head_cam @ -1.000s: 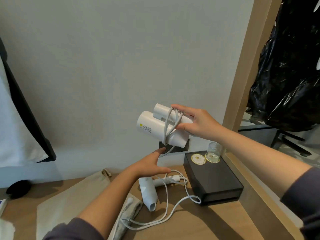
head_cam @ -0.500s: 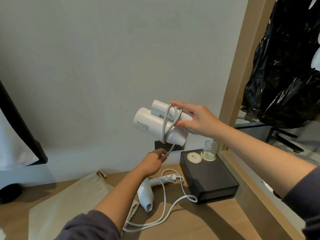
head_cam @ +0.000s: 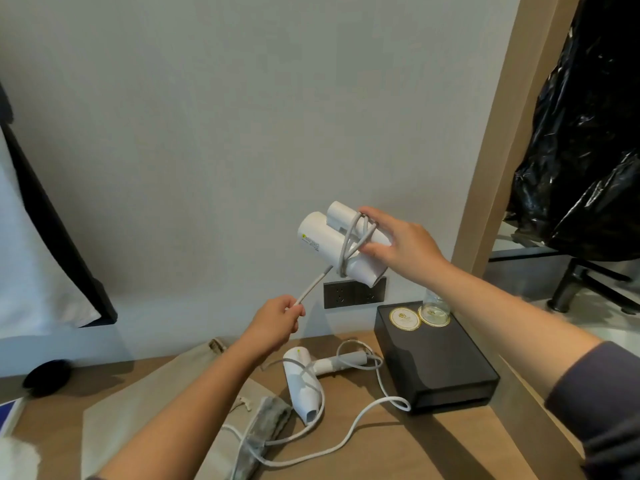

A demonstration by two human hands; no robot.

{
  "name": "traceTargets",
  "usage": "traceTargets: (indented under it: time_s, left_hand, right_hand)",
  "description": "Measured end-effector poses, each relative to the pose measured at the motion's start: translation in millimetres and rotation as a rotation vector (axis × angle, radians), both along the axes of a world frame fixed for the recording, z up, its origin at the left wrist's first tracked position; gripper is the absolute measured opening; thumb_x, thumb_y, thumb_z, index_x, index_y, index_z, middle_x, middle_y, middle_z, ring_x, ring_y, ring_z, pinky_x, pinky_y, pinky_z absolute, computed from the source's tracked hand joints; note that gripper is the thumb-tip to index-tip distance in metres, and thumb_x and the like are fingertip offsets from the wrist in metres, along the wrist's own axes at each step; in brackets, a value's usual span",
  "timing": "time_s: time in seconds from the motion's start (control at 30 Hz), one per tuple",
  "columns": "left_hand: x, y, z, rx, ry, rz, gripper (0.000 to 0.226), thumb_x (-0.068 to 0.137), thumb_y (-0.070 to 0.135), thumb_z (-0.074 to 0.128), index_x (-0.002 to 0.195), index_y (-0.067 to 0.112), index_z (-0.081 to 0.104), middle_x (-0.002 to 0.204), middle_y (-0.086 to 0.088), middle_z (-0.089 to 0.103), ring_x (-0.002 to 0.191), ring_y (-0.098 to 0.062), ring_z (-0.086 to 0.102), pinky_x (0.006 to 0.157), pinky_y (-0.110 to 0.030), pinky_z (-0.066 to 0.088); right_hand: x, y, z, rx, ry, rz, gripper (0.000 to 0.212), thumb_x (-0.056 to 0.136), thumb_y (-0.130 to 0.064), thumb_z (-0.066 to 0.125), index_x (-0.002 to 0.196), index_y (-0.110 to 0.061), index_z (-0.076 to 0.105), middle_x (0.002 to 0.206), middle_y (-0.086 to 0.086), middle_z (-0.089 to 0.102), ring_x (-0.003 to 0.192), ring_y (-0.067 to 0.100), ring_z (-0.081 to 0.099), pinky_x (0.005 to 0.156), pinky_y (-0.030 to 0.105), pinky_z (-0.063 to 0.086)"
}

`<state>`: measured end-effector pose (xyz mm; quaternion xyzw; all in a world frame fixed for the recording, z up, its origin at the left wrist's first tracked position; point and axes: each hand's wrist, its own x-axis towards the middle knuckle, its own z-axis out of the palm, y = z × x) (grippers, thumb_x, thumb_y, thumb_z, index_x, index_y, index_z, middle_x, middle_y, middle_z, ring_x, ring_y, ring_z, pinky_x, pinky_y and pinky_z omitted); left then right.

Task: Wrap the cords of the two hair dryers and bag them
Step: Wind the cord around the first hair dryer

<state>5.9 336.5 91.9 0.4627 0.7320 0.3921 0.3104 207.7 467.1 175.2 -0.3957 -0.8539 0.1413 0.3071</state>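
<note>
- Judged about a quarter done: the folded white plastic hair dryer (head_cam: 329,240) has a few turns of its grey cord (head_cam: 348,245) around it, with a short tail left to wind.
- The right hand (head_cam: 398,244) curls round the dryer's far end, thumb and fingers pinning the loops.
- The left hand (head_cam: 273,323), lower and to the left, pinches the taut cord tail, fingers closed on it.
- Below the left hand, the second white hair dryer (head_cam: 303,386) lies on the wooden worktop (head_cam: 398,452), its white cord (head_cam: 346,441) unwound.
- Under the left forearm lies a beige cloth bag (head_cam: 138,410); neither dryer is bagged.
</note>
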Motion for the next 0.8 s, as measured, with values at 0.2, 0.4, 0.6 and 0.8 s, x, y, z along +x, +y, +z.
traceTargets:
  time_s: [0.2,0.4,0.6,0.8]
  left_hand:
    - [-13.4,1.9,55.0,0.148,0.218,-0.030,0.025,0.094,0.019,0.046,0.071,0.020,0.058,0.057,0.002,0.050,0.048,-0.012,0.040,0.048,-0.026,0.032]
    - [-17.9,4.9,89.8,0.215,0.421,-0.068,0.028,0.096,0.022,0.046,0.070,0.022,0.057,0.062,0.003,0.049,0.056,-0.012,0.043,0.055,-0.029,0.034]
    - [-15.9,-5.3,107.5,0.342,0.360,-0.194,0.031,0.098,0.028,0.048,0.072,0.022,0.063,0.050,0.011,0.044,0.045,-0.002,0.039,0.049,-0.015,0.031]
    - [-16.1,-12.4,126.6,0.382,0.527,-0.346,0.030,0.096,0.033,0.051,0.069,0.029,0.061,0.057,-0.001,0.049,0.052,-0.008,0.039,0.056,-0.025,0.034]
  right_hand:
    - [-9.4,8.9,22.6,0.149,-0.051,-0.085,0.051,0.091,-0.042,0.059,0.138,-0.047,0.038,0.105,0.001,0.069,0.086,0.028,0.061,0.069,0.037,0.052]
    - [-18.7,14.7,35.8,0.265,-0.106,-0.143,0.050,0.093,-0.044,0.055,0.139,-0.048,0.035,0.100,0.000,0.068,0.084,0.026,0.060,0.064,0.032,0.046]
    - [-13.4,27.5,30.1,0.200,-0.140,-0.176,0.053,0.091,-0.046,0.057,0.140,-0.048,0.035,0.111,0.000,0.068,0.092,0.026,0.062,0.066,0.031,0.045]
    - [-6.8,12.7,17.3,0.107,-0.301,-0.022,0.060,0.088,-0.047,0.062,0.141,-0.050,0.036,0.129,-0.008,0.062,0.110,0.025,0.059,0.075,0.033,0.048]
